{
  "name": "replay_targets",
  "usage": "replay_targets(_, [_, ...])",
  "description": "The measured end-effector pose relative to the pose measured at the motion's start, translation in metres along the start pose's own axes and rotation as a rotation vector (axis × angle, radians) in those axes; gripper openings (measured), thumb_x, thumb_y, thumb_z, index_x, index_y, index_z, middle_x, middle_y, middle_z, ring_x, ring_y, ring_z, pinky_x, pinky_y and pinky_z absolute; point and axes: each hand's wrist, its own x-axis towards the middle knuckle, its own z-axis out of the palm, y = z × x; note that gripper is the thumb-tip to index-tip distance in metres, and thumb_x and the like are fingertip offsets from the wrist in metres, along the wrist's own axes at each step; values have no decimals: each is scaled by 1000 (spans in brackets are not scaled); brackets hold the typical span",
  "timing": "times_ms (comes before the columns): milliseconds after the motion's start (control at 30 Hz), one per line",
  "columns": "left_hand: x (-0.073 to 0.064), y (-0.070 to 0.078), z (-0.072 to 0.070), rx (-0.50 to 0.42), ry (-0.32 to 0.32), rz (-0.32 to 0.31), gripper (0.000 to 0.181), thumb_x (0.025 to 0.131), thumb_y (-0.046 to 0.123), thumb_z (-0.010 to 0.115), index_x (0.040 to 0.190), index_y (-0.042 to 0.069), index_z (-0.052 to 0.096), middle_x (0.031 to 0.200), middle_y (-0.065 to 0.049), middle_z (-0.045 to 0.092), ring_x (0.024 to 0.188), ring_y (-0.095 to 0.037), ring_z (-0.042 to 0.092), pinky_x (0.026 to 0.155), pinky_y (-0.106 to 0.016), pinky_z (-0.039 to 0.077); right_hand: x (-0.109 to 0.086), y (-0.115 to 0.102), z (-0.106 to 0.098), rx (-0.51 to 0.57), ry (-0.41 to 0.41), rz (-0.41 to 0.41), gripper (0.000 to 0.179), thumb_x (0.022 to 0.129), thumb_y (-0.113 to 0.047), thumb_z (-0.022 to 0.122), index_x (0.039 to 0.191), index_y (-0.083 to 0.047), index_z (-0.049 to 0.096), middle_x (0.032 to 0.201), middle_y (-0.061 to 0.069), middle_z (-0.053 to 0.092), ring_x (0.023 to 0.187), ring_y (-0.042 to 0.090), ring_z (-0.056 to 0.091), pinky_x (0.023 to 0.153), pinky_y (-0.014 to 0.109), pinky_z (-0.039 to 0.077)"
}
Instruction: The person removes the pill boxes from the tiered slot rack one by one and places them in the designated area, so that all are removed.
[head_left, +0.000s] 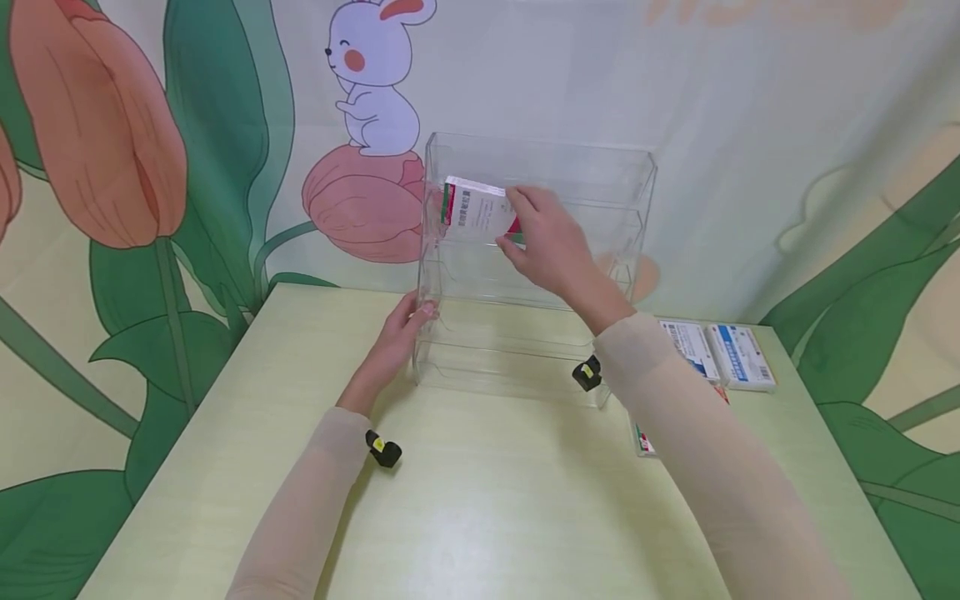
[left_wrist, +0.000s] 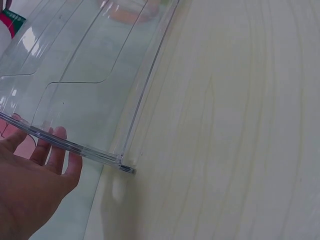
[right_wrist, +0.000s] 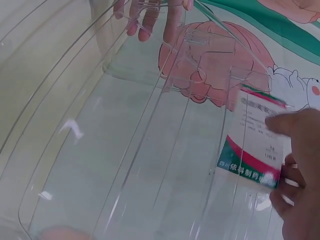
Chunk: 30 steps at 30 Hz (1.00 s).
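Stocking of a clear tiered rack (head_left: pixel 536 267), early stage: right hand (head_left: pixel 551 242) pinches a white med. box w/ red-green band (head_left: pixel 476 212) between thumb & fingers at the top tier's left end, not yet released. Left hand (head_left: pixel 397 337), fingers straight, braces the rack's left wall near the base. Approx. three more boxes (head_left: pixel 716 354) lie on the table (head_left: pixel 480 500) to the rack's right, judged still to be shelved; lower tiers look empty.

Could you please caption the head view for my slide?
Right hand holds a white medicine box at a clear acrylic tiered rack; left hand steadies it.
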Motion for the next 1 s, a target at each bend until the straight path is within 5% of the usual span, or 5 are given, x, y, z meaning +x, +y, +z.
replay_targets(200, [3,-8,-4,15,14,24,64,112,51,46,165,18,34,151,-19,51,140,-35,49,121,-64,30,-4,5,-4,47,134,141,52,101,-27,73,145,-6,55,135,12,55,118,27,54,84,41,59])
replay_targets(467, [-5,8,0,2,4,20,57,115,39,44,164,11,35,150,-23,49,141,-39,47,121,-68,27,-10,18,-1,114,271,173,30,103,-20,72,127,-4,63,116,13,61,107,28,61,86,43,59])
replay_targets(767, [6,-16,-1,16,15,20,63,112,52,45,165,20,34,153,-13,51,142,-33,48,122,-65,27,-32,40,-21,304,398,99,28,102,-11,72,126,-2,63,112,13,63,96,22,62,91,37,61])
replay_targets(1000, [5,-16,-2,31,19,36,66,109,60,46,164,24,36,151,-11,52,140,-31,50,120,-66,30,-71,76,-41,324,394,159,35,102,-15,73,134,-6,63,121,10,66,102,18,64,91,39,61])
